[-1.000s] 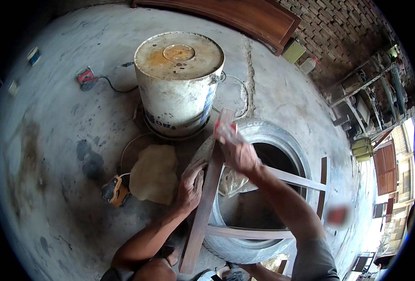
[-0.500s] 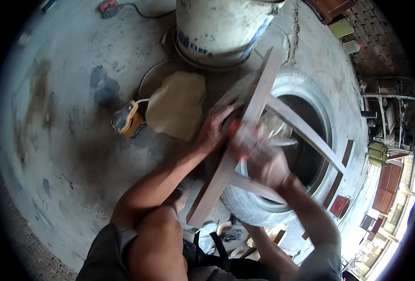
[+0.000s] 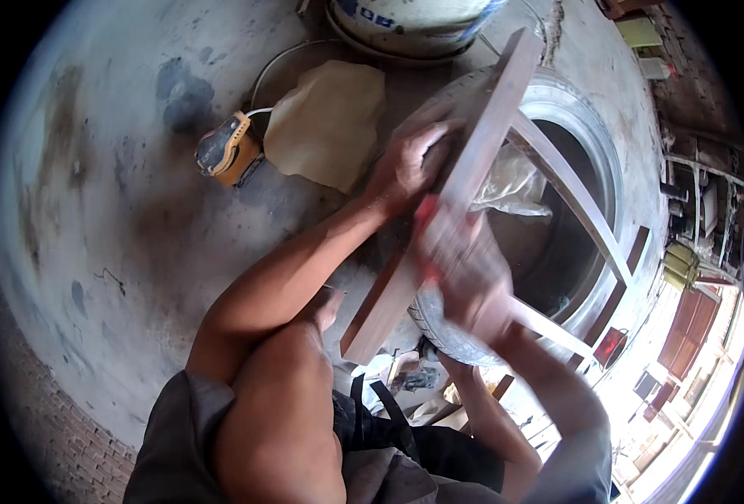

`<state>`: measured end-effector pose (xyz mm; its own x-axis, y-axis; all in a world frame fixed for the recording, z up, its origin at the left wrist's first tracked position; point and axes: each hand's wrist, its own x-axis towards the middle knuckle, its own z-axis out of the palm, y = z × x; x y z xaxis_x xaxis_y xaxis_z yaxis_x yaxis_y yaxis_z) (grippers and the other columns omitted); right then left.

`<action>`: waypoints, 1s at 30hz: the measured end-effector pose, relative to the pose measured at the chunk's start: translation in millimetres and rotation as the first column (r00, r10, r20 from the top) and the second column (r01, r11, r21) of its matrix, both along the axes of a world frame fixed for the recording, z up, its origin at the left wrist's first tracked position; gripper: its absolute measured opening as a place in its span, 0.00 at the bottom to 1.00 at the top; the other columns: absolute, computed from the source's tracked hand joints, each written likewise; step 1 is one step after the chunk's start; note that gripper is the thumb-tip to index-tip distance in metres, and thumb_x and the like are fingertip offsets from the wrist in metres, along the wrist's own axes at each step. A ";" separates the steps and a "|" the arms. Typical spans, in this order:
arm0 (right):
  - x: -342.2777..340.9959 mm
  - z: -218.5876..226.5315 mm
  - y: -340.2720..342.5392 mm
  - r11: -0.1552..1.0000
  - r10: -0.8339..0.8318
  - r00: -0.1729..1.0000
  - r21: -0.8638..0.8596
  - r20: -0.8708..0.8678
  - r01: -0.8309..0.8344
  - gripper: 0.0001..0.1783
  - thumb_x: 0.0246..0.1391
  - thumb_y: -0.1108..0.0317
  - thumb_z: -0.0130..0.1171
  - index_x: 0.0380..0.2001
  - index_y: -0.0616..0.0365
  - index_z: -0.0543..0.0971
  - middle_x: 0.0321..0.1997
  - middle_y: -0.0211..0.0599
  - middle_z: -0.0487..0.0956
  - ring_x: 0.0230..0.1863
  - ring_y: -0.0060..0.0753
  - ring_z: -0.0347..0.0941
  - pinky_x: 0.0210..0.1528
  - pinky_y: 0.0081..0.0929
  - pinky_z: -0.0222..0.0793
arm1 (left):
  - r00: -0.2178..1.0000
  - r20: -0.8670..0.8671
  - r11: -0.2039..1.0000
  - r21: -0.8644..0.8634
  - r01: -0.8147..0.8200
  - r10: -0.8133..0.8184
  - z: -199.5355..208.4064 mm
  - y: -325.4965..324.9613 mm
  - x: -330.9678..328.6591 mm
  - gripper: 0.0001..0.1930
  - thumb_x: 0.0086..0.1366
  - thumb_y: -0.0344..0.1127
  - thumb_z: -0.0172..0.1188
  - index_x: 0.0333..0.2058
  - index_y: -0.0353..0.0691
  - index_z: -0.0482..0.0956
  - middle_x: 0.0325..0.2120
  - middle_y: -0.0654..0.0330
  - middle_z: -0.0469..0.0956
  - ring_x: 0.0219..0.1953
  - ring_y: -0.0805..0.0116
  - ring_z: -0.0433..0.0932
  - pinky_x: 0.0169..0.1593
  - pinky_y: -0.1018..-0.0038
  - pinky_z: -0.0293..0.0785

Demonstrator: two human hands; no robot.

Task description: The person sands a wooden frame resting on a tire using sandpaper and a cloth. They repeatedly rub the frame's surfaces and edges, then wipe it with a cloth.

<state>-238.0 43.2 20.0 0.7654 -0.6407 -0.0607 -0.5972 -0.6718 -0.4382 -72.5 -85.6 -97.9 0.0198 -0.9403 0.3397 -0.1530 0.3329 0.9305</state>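
A brown wooden frame (image 3: 494, 126), with a long bar and two narrower rails, lies tilted across a grey tyre (image 3: 586, 101). Beside the bar, my left hand (image 3: 410, 164) grips it from the left with bent fingers, partly hidden behind the wood. My right hand (image 3: 473, 281) is closed on a red sanding pad (image 3: 427, 214), pressed to the bar's face below my left hand. Motion blurs that hand, and the pad's exact form is smeared. Inside the tyre's opening, under the rails, sits a clear crumpled plastic bag (image 3: 510, 181).
On the concrete floor to the left lie an orange-and-black power sander (image 3: 231, 151) and a torn beige sheet (image 3: 325, 126). A white bucket (image 3: 414, 29) stands beyond the tyre. Dark wooden strips (image 3: 611, 315) and a red box-like object (image 3: 611, 344) are at the right. Shelving (image 3: 699, 189) lines the far right.
My view has tilted, so the floor, bucket and tyre sit higher in the picture. My left hand stays at the bar; my right hand remains on it with the red pad, still blurred.
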 end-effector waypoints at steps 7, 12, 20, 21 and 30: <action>15.8 17.0 21.3 0.954 0.109 0.986 0.264 0.122 -0.139 0.33 0.50 0.75 0.61 0.64 0.58 0.76 0.66 0.44 0.77 0.65 0.40 0.76 0.71 0.41 0.69 | 0.999 -0.030 0.995 -0.093 -0.046 0.043 -6.5 -5.0 3.5 0.16 0.71 0.27 0.57 0.56 0.39 0.81 0.61 0.46 0.75 0.67 0.48 0.70 0.70 0.60 0.65; 10.8 8.9 29.9 0.998 0.040 0.993 0.047 0.107 -0.045 0.36 0.46 0.73 0.65 0.63 0.63 0.76 0.65 0.45 0.78 0.65 0.42 0.76 0.66 0.43 0.74 | 0.999 -0.007 0.993 -0.112 -0.036 0.036 -13.7 -9.7 1.4 0.16 0.72 0.28 0.56 0.57 0.38 0.81 0.61 0.46 0.76 0.66 0.50 0.72 0.69 0.61 0.66; -24.5 -13.2 213.7 0.748 -0.246 0.969 0.631 -0.025 0.206 0.26 0.61 0.66 0.58 0.61 0.64 0.76 0.62 0.49 0.78 0.61 0.44 0.78 0.64 0.49 0.71 | 0.994 0.009 0.974 -0.199 -0.104 0.108 -17.8 -16.0 -0.7 0.17 0.66 0.23 0.60 0.54 0.34 0.82 0.54 0.47 0.82 0.59 0.53 0.80 0.62 0.65 0.75; -28.3 -27.6 234.6 0.603 -0.381 0.914 0.712 -0.138 0.359 0.25 0.62 0.64 0.59 0.60 0.64 0.76 0.58 0.50 0.80 0.57 0.47 0.79 0.61 0.48 0.72 | 0.995 0.026 0.979 -0.187 -0.086 0.093 -21.5 -15.2 1.6 0.17 0.67 0.23 0.60 0.54 0.34 0.82 0.54 0.47 0.82 0.59 0.54 0.80 0.62 0.65 0.74; -153.2 -156.4 284.5 0.306 -0.800 0.373 0.215 -0.470 0.927 0.18 0.54 0.55 0.64 0.41 0.56 0.85 0.45 0.48 0.86 0.48 0.51 0.82 0.47 0.45 0.76 | 0.955 0.252 0.917 0.397 0.046 -0.157 54.0 -29.7 37.5 0.22 0.74 0.38 0.58 0.61 0.32 0.76 0.58 0.51 0.80 0.61 0.64 0.77 0.65 0.70 0.69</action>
<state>-391.1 327.7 -136.4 -0.3069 -0.7772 -0.5493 -0.8337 0.4979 -0.2387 -34.9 -115.3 -43.9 -0.1239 -0.9899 -0.0688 -0.4034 -0.0131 0.9150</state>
